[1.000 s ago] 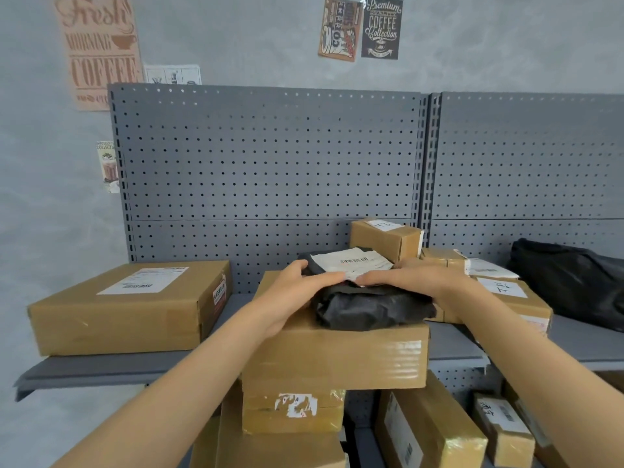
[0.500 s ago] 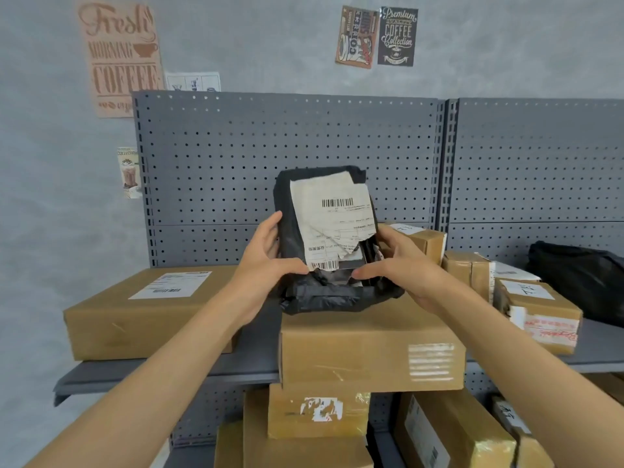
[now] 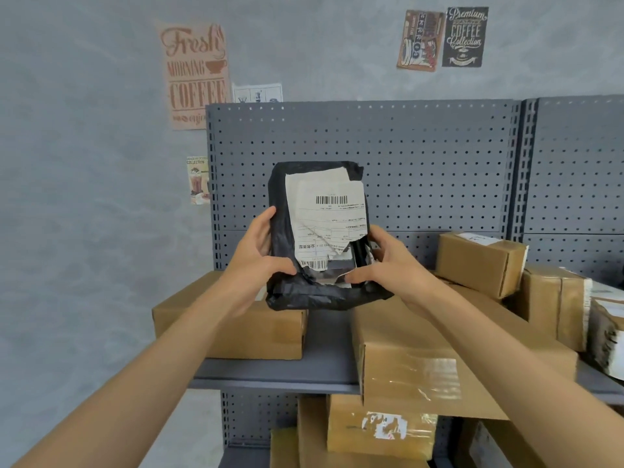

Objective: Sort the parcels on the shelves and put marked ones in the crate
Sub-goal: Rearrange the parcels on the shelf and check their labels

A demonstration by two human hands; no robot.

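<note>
I hold a black plastic-wrapped parcel (image 3: pixel 317 288) upright in front of the pegboard, its torn white barcode label (image 3: pixel 329 221) facing me. My left hand (image 3: pixel 256 258) grips its left edge and my right hand (image 3: pixel 391 265) grips its lower right corner. It hangs above the grey shelf (image 3: pixel 280 373), between a flat cardboard box (image 3: pixel 236 329) on the left and a larger taped cardboard box (image 3: pixel 432 363) on the right. No crate is in view.
Several smaller cardboard boxes (image 3: pixel 479 261) are stacked on the shelf at the right. More boxes (image 3: pixel 378 430) sit on the lower shelf. The grey pegboard back panel (image 3: pixel 422 163) stands behind, with coffee posters on the wall above.
I lifted the black parcel off the taped box and tilted it upright with the label toward me. My view has since shifted left, and the parcel stays held in both hands.
</note>
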